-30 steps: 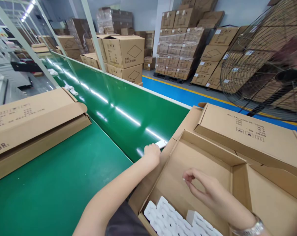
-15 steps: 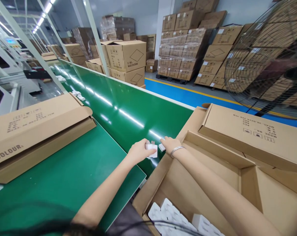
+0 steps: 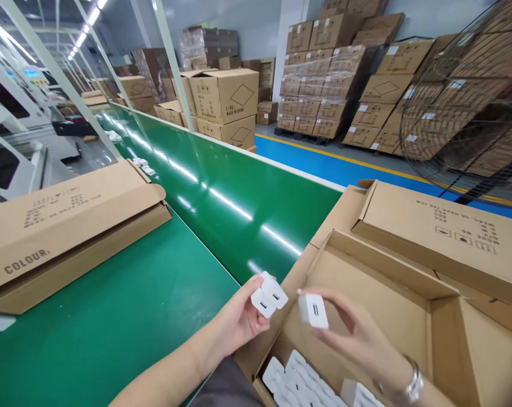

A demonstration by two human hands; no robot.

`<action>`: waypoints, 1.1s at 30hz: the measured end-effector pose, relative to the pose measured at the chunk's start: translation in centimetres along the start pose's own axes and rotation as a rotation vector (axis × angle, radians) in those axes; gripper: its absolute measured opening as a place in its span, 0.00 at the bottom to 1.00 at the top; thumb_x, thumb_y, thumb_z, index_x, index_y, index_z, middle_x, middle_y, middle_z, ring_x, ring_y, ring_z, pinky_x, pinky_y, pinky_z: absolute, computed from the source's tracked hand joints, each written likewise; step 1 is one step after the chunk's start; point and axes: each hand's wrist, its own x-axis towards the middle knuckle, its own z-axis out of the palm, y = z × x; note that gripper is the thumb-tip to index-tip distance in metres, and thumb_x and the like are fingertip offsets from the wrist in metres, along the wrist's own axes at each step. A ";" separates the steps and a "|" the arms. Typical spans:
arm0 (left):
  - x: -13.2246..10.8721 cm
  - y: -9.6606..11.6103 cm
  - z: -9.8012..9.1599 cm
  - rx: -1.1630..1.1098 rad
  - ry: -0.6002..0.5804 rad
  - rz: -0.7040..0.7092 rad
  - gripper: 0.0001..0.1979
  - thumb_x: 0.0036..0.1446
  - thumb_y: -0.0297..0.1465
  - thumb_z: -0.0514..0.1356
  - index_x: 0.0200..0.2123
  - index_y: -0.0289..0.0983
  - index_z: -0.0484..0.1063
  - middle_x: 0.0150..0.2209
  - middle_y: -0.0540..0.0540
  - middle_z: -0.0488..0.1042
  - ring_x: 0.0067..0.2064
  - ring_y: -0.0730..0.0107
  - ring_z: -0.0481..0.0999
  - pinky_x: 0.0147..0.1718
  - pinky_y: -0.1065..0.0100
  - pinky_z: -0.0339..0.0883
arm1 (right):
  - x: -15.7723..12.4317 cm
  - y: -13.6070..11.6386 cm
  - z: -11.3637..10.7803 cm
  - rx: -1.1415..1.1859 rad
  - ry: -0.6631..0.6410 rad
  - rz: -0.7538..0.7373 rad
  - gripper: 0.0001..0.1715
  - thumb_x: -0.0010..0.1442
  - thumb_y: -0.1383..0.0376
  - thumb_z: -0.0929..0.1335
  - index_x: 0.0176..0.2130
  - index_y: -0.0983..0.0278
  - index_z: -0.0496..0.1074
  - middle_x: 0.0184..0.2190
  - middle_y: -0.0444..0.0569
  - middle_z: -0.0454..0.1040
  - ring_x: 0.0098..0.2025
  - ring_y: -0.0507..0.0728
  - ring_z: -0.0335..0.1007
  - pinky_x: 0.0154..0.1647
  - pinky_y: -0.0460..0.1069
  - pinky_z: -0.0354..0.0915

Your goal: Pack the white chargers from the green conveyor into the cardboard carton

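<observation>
My left hand's grip is curled round two white plastic blocks with dark slots; my right hand's grip pinches a slotted white block, just apart from them above the brown cardboard carton. I'd turn the slots one way, pinching lightly. Blur softens that single block; the bottom edge cuts off the packed white rows.

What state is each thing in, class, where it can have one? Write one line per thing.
Left hand, gripping two chargers
Right hand, holding one charger between thumb and fingers
Box, open, partly filled with chargers
COLOUR box, lid lowered, gap along its front
Belt, bearing white pieces; movement unclear
Ceiling lights, on
Fan, spinning or still, cannot tell
</observation>
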 end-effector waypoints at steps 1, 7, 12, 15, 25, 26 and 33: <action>-0.2 -0.5 0.2 -0.015 -0.008 -0.028 0.12 0.57 0.38 0.62 0.39 0.35 0.70 0.23 0.53 0.69 0.16 0.85 0.59 0.14 0.79 0.48 | -1.5 0.0 0.7 0.085 0.050 -0.006 0.19 0.59 0.60 0.68 0.51 0.56 0.68 0.48 0.52 0.76 0.50 0.62 0.72 0.50 0.55 0.70; -1.6 -2.7 1.1 0.021 -0.073 -0.107 0.13 0.55 0.40 0.63 0.36 0.38 0.68 0.23 0.54 0.69 0.17 0.83 0.60 0.16 0.78 0.46 | -4.0 -0.1 3.2 0.310 0.183 -0.103 0.25 0.55 0.66 0.71 0.52 0.51 0.69 0.49 0.50 0.75 0.52 0.61 0.71 0.50 0.53 0.71; -2.0 -3.2 1.5 0.059 -0.088 -0.136 0.18 0.49 0.44 0.65 0.36 0.38 0.68 0.24 0.52 0.70 0.18 0.81 0.60 0.17 0.76 0.45 | -3.7 -0.5 3.0 0.373 0.154 -0.114 0.24 0.57 0.66 0.71 0.52 0.48 0.71 0.49 0.50 0.75 0.52 0.60 0.71 0.50 0.53 0.71; -2.1 -3.3 1.5 0.072 -0.057 -0.148 0.16 0.51 0.44 0.63 0.36 0.39 0.69 0.24 0.52 0.69 0.18 0.81 0.59 0.17 0.76 0.45 | -4.1 -0.3 3.2 0.386 0.139 -0.094 0.25 0.57 0.66 0.70 0.53 0.46 0.70 0.50 0.50 0.74 0.54 0.62 0.70 0.51 0.54 0.70; -1.0 -2.8 0.8 0.428 -0.149 -0.089 0.29 0.48 0.45 0.64 0.52 0.42 0.62 0.30 0.53 0.68 0.24 0.77 0.66 0.21 0.76 0.57 | -3.3 0.6 2.9 0.376 0.379 0.177 0.26 0.60 0.56 0.67 0.57 0.54 0.65 0.49 0.53 0.68 0.49 0.62 0.70 0.45 0.54 0.73; -0.8 -2.7 1.0 0.521 -0.154 -0.055 0.34 0.47 0.44 0.64 0.56 0.43 0.58 0.32 0.52 0.69 0.25 0.76 0.67 0.23 0.74 0.60 | -2.8 0.8 2.8 0.361 0.432 0.236 0.27 0.59 0.55 0.67 0.57 0.55 0.65 0.50 0.54 0.68 0.49 0.62 0.70 0.45 0.54 0.73; 0.9 -5.6 3.2 1.217 -0.248 0.296 0.21 0.47 0.36 0.66 0.47 0.49 0.72 0.39 0.44 0.75 0.47 0.47 0.73 0.53 0.49 0.59 | -1.8 3.7 0.7 0.356 0.601 0.411 0.31 0.53 0.51 0.70 0.54 0.57 0.65 0.51 0.53 0.74 0.52 0.66 0.72 0.50 0.57 0.72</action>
